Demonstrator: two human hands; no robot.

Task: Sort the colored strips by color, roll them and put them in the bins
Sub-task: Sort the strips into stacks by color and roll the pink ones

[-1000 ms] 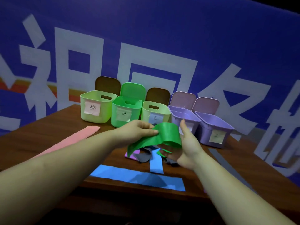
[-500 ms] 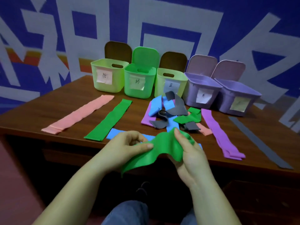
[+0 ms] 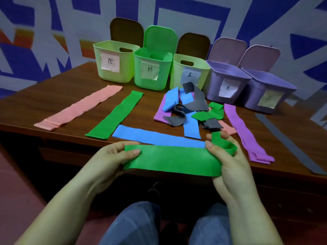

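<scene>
On the far left, a pink strip (image 3: 79, 106) is lying flat on the table (image 3: 53, 89), with a flattened green strip (image 3: 115, 114) lying just beside it. Behind them, the bins (image 3: 152, 71) are standing in a row with lids raised. Nearer the front edge, the left hand (image 3: 113, 156) is pinching one end of a second green strip, the held strip (image 3: 173, 160), between thumb and fingers. This strip is hanging stretched in the air above the person's lap, just in front of the table edge and a flat blue strip (image 3: 157, 137). To the right, the right hand (image 3: 228, 160) is gripping the other end, whose tip is curling over the fingers (image 3: 221, 135). Beyond lies a tangled pile (image 3: 191, 108) of blue, grey, green and purple pieces, and a purple strip (image 3: 246, 131) is trailing toward the front edge. The held strip is looking thin, light and limp, sagging where unsupported; it is probably slightly stretchy. Holding it at both ends is keeping it flat, and rolling would likely go best starting from one end while the other end is kept taut.
</scene>
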